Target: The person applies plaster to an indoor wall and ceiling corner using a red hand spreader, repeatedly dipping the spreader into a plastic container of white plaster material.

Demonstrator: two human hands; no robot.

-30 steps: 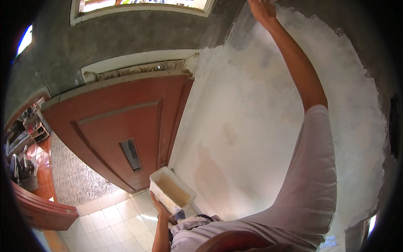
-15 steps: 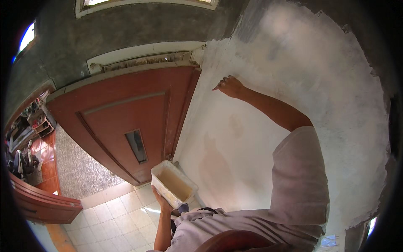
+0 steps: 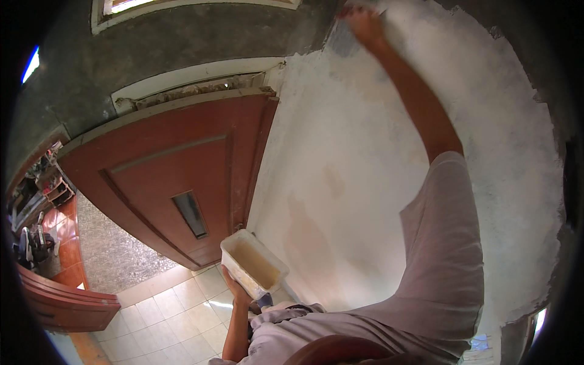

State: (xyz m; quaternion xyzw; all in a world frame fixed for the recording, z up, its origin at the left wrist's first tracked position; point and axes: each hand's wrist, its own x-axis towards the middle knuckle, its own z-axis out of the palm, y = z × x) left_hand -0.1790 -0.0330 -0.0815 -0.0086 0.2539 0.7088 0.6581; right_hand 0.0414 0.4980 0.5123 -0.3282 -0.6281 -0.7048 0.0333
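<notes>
Starting at the lower middle of the frame, what is held there?

A tub (image 3: 236, 241), gripped by the left hand (image 3: 239, 293). The hand is closed against its lower left side and partly hidden beneath it. Tan matter is seen inside.

And the right hand (image 3: 366, 27)?

It is stretched to the top of the frame, just right of centre, near the corner where the pale wall (image 3: 359, 213) is met by the dark wall (image 3: 201, 42). It is blurred: a hint of red is seen at the fingertips, but how far it is opened, whether anything is held, and whether the wall is touched cannot be told.

Are marks seen on the pale wall?

Brown patches (image 3: 308, 234) are seen right of and above the tub.

What is shown at the left?

A red-brown door (image 3: 164, 152), with a narrow pane (image 3: 190, 214) set in it; below, pale tiles (image 3: 173, 316) are shown.
</notes>
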